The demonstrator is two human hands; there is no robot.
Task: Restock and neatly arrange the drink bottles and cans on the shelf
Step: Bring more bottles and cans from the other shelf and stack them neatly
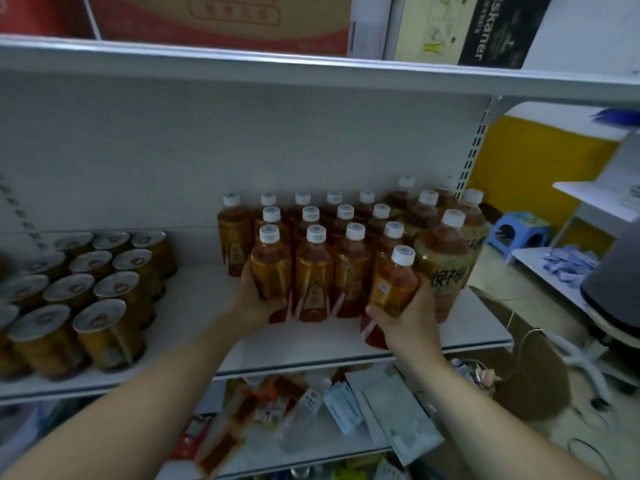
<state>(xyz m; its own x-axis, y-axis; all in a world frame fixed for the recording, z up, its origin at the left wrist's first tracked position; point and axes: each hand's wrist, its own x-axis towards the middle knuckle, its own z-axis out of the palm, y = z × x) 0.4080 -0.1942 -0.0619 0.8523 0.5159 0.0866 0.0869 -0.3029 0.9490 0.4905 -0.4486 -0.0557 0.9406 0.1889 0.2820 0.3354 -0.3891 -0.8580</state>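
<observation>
Several small amber tea bottles with white caps stand in rows on the white shelf [194, 306]. My left hand [254, 299] grips the front-left bottle [270, 268] of the block from its left side. My right hand [410, 322] holds another small tea bottle [393, 289], tilted, at the front right of the rows near the shelf edge. Several larger tea bottles [445, 261] stand at the right end. A group of several gold cans [100, 289] with silver tops fills the shelf's left part.
Bare shelf lies between the cans and the bottles. Cardboard boxes [221, 19] sit on the shelf above. The shelf below holds mixed packets and a clear bottle [301, 420]. To the right are a blue stool [519, 233], a brown bag [519, 351] and another white rack.
</observation>
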